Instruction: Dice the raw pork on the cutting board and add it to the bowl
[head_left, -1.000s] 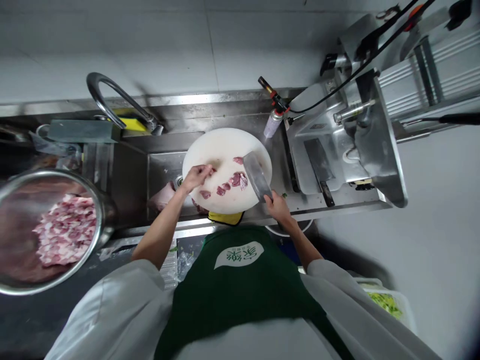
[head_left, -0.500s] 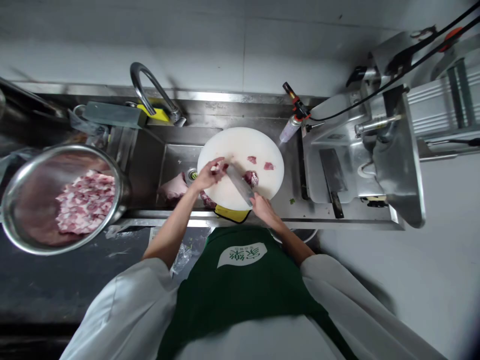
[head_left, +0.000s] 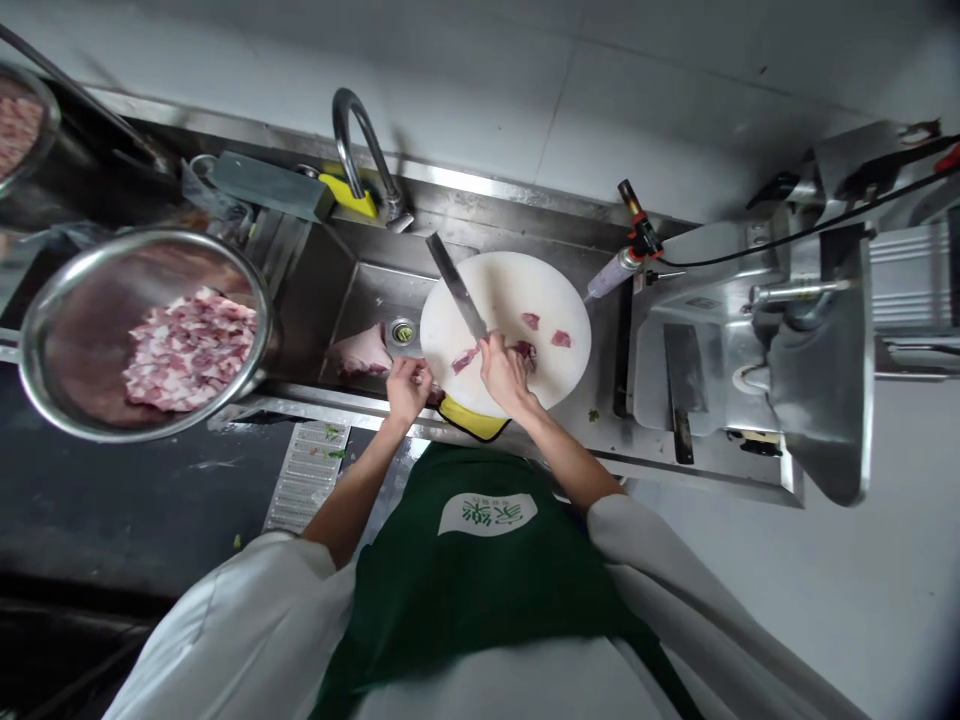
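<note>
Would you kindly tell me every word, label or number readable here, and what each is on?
Apron: white patch with green characters, seen upside down, too blurred to read.
Meat slicer: small label plate, too small to read.
Knife in the right hand: no writing visible.

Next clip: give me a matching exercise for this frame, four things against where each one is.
Things:
1 knife over the board
2 second knife
3 metal bowl
4 big meat piece

Places:
A in the sink, by the drain
B far left, holding chopped meat
C gripped in the right hand
D lying flat on the slicer tray

Pairs: 1-C, 2-D, 3-B, 4-A
</note>
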